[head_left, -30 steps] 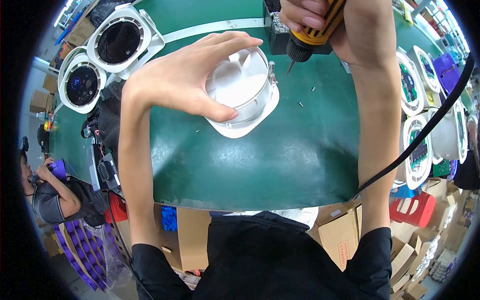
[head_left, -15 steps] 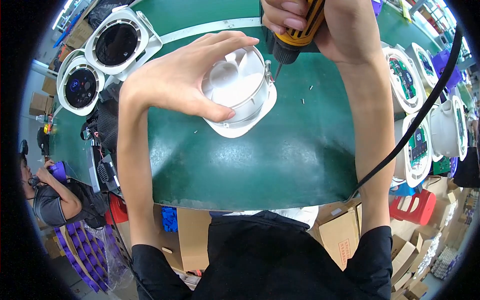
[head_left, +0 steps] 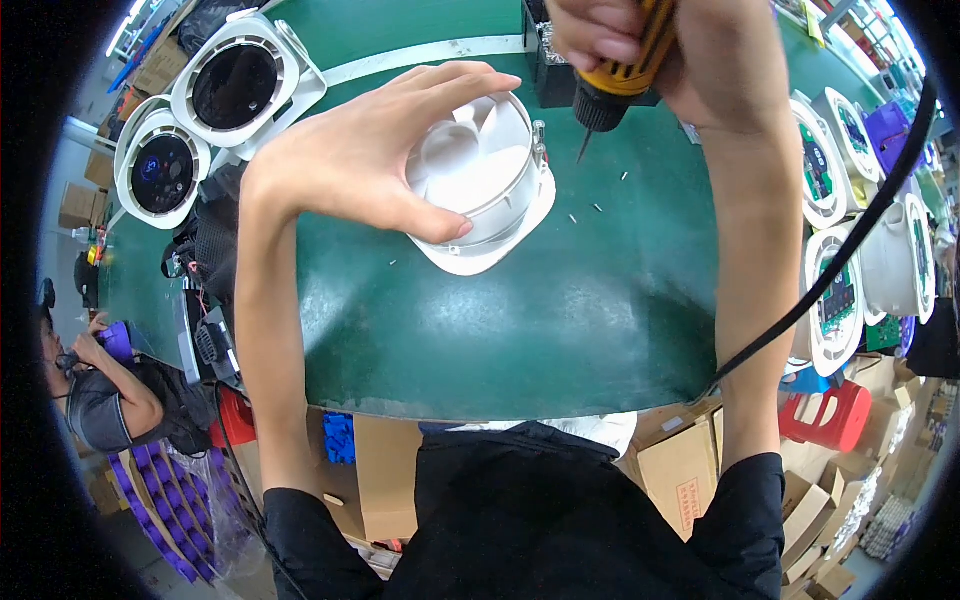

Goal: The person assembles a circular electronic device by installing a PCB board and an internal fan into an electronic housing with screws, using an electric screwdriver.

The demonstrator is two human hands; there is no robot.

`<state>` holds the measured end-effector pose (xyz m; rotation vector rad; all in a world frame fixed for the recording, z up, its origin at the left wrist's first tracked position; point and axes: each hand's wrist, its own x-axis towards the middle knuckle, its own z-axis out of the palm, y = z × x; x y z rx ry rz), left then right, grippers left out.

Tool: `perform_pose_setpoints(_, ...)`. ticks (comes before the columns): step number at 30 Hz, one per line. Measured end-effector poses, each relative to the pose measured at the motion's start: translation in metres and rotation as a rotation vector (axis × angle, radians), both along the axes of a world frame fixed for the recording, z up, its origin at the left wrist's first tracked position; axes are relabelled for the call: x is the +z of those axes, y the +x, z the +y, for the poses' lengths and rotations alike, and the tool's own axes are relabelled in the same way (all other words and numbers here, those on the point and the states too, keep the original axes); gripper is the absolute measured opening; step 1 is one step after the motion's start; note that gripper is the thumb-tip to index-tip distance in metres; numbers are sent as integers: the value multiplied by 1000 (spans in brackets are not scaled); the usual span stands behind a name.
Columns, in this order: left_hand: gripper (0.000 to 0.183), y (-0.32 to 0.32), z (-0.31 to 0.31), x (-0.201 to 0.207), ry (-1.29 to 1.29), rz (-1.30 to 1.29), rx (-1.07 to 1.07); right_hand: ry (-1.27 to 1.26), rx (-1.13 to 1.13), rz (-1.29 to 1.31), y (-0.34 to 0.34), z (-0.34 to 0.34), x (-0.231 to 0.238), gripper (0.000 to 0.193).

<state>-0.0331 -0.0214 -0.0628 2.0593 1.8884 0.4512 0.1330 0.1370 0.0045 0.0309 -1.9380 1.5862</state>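
Note:
My left hand (head_left: 400, 150) is wrapped round a white plastic fan housing (head_left: 480, 215), thumb on the near side and fingers over the far rim. The housing sits tilted on the green tabletop, fan blades showing inside. A small metal fitting (head_left: 540, 140) stands on its right side. My right hand (head_left: 620, 40) is closed round a yellow and black electric screwdriver (head_left: 610, 85). Its bit points down above the table, to the right of the housing and apart from it. Several small screws (head_left: 598, 208) lie on the table nearby.
Behind the screwdriver stands a black bin (head_left: 550, 75). White round units with dark displays (head_left: 235, 88) stand at the far left; others with green circuit boards (head_left: 835, 290) are at the right. A black cable (head_left: 830, 245) crosses my right forearm. At left, a person (head_left: 115, 390) sits working.
My right hand has moved the screwdriver to the right, away from the housing's side fitting. An additional screw shows on the table, and the screws' positions differ. My left hand stays on the housing.

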Motion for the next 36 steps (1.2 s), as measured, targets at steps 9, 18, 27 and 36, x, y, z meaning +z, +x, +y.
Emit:
perform_pose_setpoints(9,92,25,0,-8,123,320,396,-113,16,34,11,-2,4,50)
perform_pose_setpoints(18,88,17,15,10,50,9,106,-127,192,10,2,-13,-3,42)
perform_pose_setpoints(27,90,13,10,-2,175,64,105,-177,117,-37,3,-26,3,45)
perform_pose_setpoints(36,80,21,10,2,111,103,160,-161,184,-25,0,-16,-7,37)
